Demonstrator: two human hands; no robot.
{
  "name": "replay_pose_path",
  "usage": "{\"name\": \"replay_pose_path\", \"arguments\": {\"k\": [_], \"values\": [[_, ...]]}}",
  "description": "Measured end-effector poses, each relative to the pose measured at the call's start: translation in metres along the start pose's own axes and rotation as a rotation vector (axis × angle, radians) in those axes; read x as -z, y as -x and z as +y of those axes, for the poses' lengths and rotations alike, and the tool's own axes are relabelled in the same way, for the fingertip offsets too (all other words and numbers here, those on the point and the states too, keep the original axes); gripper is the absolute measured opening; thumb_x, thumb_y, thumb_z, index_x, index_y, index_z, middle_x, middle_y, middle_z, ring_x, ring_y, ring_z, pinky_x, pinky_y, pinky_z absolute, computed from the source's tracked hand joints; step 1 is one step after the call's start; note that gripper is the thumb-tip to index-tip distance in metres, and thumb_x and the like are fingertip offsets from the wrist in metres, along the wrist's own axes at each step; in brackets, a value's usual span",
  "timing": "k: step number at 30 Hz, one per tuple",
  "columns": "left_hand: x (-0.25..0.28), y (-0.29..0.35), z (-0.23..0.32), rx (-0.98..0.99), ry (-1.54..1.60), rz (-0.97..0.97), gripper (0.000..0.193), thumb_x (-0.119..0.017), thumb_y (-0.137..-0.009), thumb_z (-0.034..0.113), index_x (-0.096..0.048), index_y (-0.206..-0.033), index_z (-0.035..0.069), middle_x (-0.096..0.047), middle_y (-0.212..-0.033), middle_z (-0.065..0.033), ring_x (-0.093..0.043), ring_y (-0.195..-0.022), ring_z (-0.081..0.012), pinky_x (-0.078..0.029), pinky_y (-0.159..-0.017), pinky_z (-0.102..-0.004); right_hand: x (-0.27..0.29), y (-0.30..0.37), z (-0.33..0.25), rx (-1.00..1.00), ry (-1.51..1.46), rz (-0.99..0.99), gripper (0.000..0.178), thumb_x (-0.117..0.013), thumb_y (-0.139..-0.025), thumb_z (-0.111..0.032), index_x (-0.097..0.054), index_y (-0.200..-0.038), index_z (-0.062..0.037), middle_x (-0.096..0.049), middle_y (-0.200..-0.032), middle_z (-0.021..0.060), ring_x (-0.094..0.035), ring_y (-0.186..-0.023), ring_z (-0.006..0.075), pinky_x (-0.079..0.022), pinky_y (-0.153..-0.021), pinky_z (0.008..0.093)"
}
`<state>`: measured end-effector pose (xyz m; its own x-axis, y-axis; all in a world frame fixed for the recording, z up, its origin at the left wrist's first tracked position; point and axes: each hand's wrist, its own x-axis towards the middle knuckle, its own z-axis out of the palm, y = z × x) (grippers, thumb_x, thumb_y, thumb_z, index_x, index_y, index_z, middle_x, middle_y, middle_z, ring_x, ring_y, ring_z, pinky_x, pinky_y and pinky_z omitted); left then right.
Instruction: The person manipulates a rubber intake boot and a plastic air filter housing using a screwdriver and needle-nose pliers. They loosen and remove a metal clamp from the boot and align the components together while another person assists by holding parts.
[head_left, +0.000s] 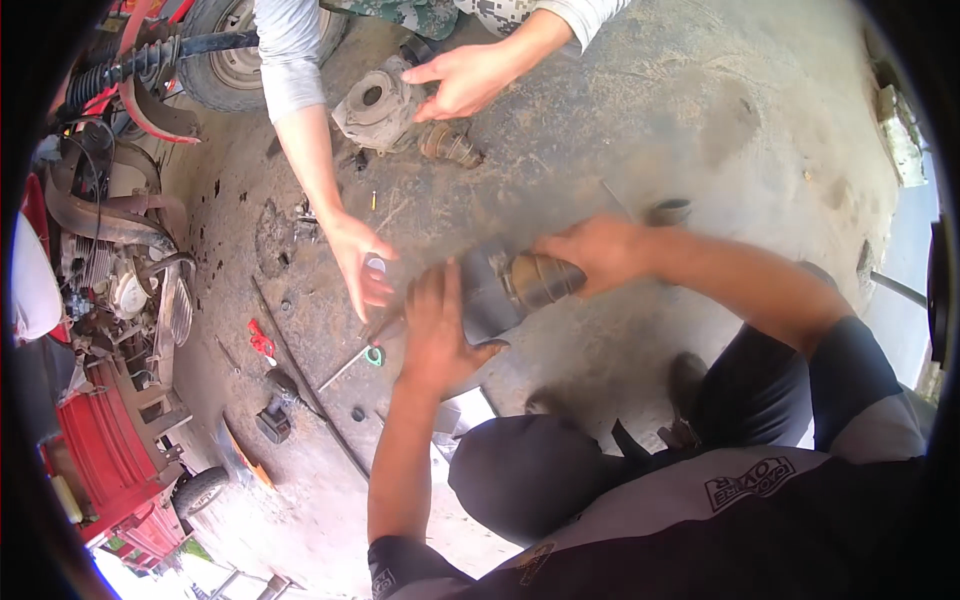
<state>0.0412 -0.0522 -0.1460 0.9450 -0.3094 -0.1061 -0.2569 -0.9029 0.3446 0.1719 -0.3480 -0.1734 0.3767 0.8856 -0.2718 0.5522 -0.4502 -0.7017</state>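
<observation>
The left hand (465, 80) of the person in grey sleeves is closed on the edge of a metal casting (372, 122) with a round hole. A ribbed, rusty part (450, 146) lies on the floor (590, 140) just beside the casting, near that hand. The right hand (358, 258) is extended with fingers apart; a small pale disc (376, 265) shows by its thumb, and whether it is gripped cannot be told. A yellow pin (374, 200) lies between the casting and the right hand. Facing it, the co-worker's left hand (435, 325) bears on the body of a dark part (488, 305); the co-worker's right hand (592, 255) grasps its ribbed end. Blur obscures detail there. A red clip (262, 340) and a power tool (275, 415) lie well apart from the casting, on the far side of the right hand.
</observation>
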Motion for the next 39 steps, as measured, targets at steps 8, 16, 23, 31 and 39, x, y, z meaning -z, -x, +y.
{"name": "replay_pose_path", "arguments": {"k": [8, 16, 23, 31, 39], "values": [[-0.048, -0.011, 0.043, -0.015, -0.083, 0.024, 0.142, -0.097, -0.062, 0.056, -0.021, -0.167, 0.000, -0.031, -0.164, -0.0347, -0.028, -0.154, -0.0526, -0.027, -0.119, -0.0722, -0.035, 0.015, 0.045, 0.030, -0.002, 0.053, 0.084, -0.092, -0.072, -0.026, -0.053, -0.145, -0.0123, -0.067, -0.126, 0.0201, -0.067, -0.114, 0.0432, -0.056, -0.095, 0.0519], [-0.064, -0.017, 0.030, 0.041, -0.109, 0.182, 0.131, -0.095, -0.064, 0.048, -0.026, -0.166, 0.001, -0.040, -0.153, -0.0303, -0.040, -0.142, -0.0489, -0.030, -0.117, -0.0701, -0.022, 0.023, 0.039, -0.203, -0.235, 0.225, 0.109, -0.095, -0.074, -0.051, -0.043, -0.158, -0.0054, -0.061, -0.142, 0.0251, -0.062, -0.132, 0.0430, -0.051, -0.109, 0.0491], [-0.135, 0.029, 0.056, 0.036, -0.185, 0.365, 0.129, -0.089, -0.070, 0.051, -0.021, -0.168, 0.003, -0.037, -0.156, -0.0363, -0.041, -0.138, -0.0565, -0.028, -0.115, -0.0757, -0.077, 0.025, 0.026, -1.055, -1.203, 0.845, 0.105, -0.092, -0.082, -0.053, -0.044, -0.152, 0.0096, -0.058, -0.143, 0.0280, -0.063, -0.127, 0.0371, -0.056, -0.103, 0.0466], [-0.133, 0.012, 0.067, 0.063, -0.229, 0.267, 0.131, -0.093, -0.066, 0.047, -0.021, -0.168, 0.007, -0.029, -0.163, -0.0351, -0.037, -0.145, -0.0531, -0.026, -0.115, -0.0760, -0.113, -0.011, 0.025, -0.994, -1.956, 1.138, 0.048, -0.084, -0.094, -0.026, -0.060, -0.125, 0.0007, -0.064, -0.113, 0.0138, -0.068, -0.093, 0.0308, -0.062, -0.082, 0.0496], [-0.126, 0.006, 0.057, 0.110, -0.257, 0.310, 0.132, -0.093, -0.064, 0.045, -0.023, -0.167, 0.004, -0.035, -0.156, -0.0335, -0.039, -0.140, -0.0516, -0.029, -0.112, -0.0755, -0.130, -0.035, 0.037, -0.734, -1.950, 1.181, 0.029, -0.075, -0.089, -0.011, -0.063, -0.113, 0.0000, -0.066, -0.098, 0.0130, -0.068, -0.084, 0.0272, -0.060, -0.077, 0.0439]]}}
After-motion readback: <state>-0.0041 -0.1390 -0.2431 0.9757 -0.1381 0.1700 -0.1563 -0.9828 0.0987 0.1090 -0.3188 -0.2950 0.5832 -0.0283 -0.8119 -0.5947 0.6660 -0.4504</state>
